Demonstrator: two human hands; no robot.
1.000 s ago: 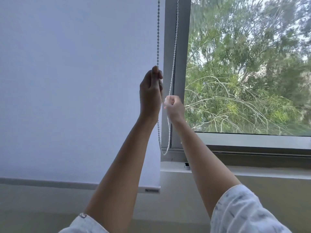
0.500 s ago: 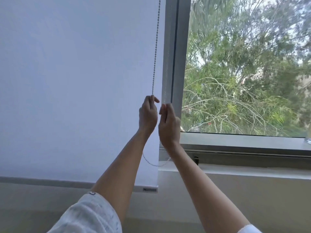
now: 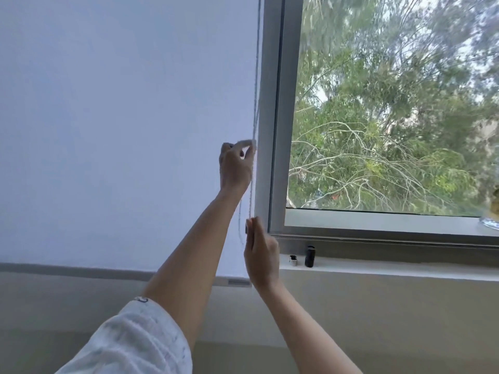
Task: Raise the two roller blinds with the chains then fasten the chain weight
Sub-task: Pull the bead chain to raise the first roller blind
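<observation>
A white roller blind (image 3: 121,130) covers the left window pane; its bottom bar (image 3: 108,273) hangs just below sill level. The bead chain (image 3: 256,90) runs down the blind's right edge beside the window frame. My left hand (image 3: 236,168) is raised and pinches the chain between thumb and fingers. My right hand (image 3: 260,255) is lower, fingers pointing up and pressed together on the same strand at its fingertips. A slack strand loops behind my left wrist. The right pane is uncovered, and no blind shows there.
The grey window frame (image 3: 272,117) stands just right of the chain. On the sill (image 3: 378,269) stand a small black cylinder (image 3: 310,256) and a small silver piece (image 3: 293,260). A glass object (image 3: 490,222) sits at the far right edge.
My left hand has moved up the chain and my right hand has dropped lower. The blind's bottom bar has risen slightly towards the sill.
</observation>
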